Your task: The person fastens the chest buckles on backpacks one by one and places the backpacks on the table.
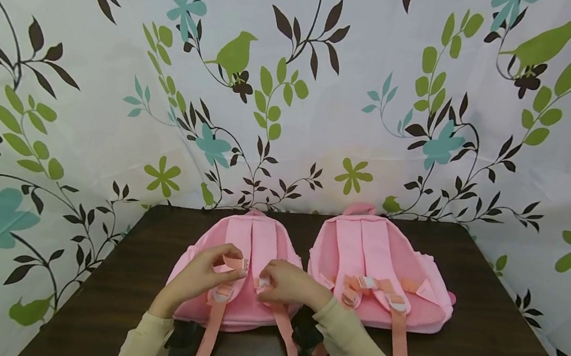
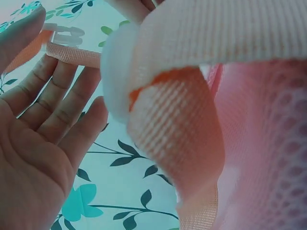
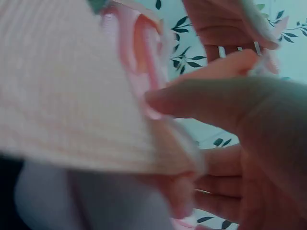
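A pink backpack lies with its strap side up on the dark table. My left hand pinches a white pronged buckle half between thumb and fingers, with a peach strap running from it. To its right, my right hand holds another white buckle half on the opposite shoulder strap. The two halves are apart, facing each other. A white strap slider hangs close to the left wrist view. Blur in the right wrist view hides details of the right fingers.
A second pink backpack lies to the right, a white buckle joining its shoulder straps. Loose peach straps trail toward the table's front. A patterned cloth hangs behind the table.
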`<state>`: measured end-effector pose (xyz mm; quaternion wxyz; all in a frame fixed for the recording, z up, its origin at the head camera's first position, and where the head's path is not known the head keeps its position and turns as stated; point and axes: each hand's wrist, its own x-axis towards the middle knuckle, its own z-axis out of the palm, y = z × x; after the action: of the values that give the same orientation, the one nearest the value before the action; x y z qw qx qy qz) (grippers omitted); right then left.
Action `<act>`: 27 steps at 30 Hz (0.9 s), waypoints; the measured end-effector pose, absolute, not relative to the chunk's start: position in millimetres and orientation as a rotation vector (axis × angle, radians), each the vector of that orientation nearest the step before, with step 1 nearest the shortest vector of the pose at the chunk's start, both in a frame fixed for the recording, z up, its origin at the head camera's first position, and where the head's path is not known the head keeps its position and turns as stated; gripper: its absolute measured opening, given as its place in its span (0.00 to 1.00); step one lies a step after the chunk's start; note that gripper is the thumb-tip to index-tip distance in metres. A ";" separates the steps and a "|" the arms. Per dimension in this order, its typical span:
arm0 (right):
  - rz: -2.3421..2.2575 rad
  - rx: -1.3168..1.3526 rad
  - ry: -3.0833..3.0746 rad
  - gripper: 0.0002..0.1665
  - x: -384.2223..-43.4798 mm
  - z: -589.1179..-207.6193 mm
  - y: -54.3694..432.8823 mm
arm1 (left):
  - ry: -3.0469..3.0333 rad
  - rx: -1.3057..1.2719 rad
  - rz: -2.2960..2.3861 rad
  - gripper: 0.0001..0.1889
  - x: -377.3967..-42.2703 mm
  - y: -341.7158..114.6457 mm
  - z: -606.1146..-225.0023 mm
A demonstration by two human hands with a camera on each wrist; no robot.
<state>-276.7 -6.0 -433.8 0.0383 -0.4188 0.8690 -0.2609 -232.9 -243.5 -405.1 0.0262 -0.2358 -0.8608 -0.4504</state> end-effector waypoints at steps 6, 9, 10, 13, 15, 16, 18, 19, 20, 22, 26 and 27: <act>-0.816 -1.176 2.814 0.15 -267.2 -440.9 -16.9 | -2.660 -0.736 -1.423 0.10 -230.3 -242.9 -406.2; -0.773 -1.162 2.865 0.15 -262.4 -439.4 -20.6 | -2.665 -0.720 -1.420 0.10 -230.4 -243.4 -405.5; -0.780 -1.167 2.865 0.15 -261.6 -438.6 -21.5 | -2.665 -0.715 -1.422 0.10 -230.8 -243.6 -405.2; -0.811 -1.174 2.840 0.16 -260.0 -437.0 -23.5 | -2.670 -0.704 -1.420 0.10 -231.6 -243.8 -403.8; -0.853 -1.185 2.806 0.16 -260.0 -437.2 -24.8 | -2.671 -0.704 -1.422 0.11 -231.7 -243.9 -403.3; -0.882 -1.188 2.786 0.16 -259.9 -437.5 -25.5 | -2.670 -0.705 -1.422 0.11 -231.8 -243.9 -403.2; -0.954 -1.195 2.746 0.16 -259.6 -438.6 -27.0 | -2.668 -0.714 -1.419 0.11 -231.7 -244.1 -403.2; -0.988 -1.197 2.729 0.16 -259.4 -439.2 -27.8 | -2.667 -0.716 -1.416 0.11 -231.7 -244.3 -403.2; -1.030 -1.193 2.710 0.16 -259.4 -439.8 -28.5 | -2.664 -0.719 -1.415 0.11 -231.5 -244.6 -403.3; -1.101 -1.183 2.681 0.16 -258.9 -441.1 -29.7 | -2.660 -0.721 -1.417 0.10 -231.2 -245.2 -403.1; -1.227 -1.157 2.650 0.13 -258.5 -445.3 -31.8 | -2.645 -0.734 -1.425 0.10 -230.9 -246.5 -402.4; -1.261 -1.145 2.638 0.13 -258.5 -446.6 -32.3 | -2.642 -0.738 -1.425 0.10 -230.9 -246.6 -401.9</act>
<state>-258.5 -32.3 -446.6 0.0007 -0.3648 0.8401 -0.4016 -230.9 -246.6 -401.9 0.0253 -0.2385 -0.8544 -0.4609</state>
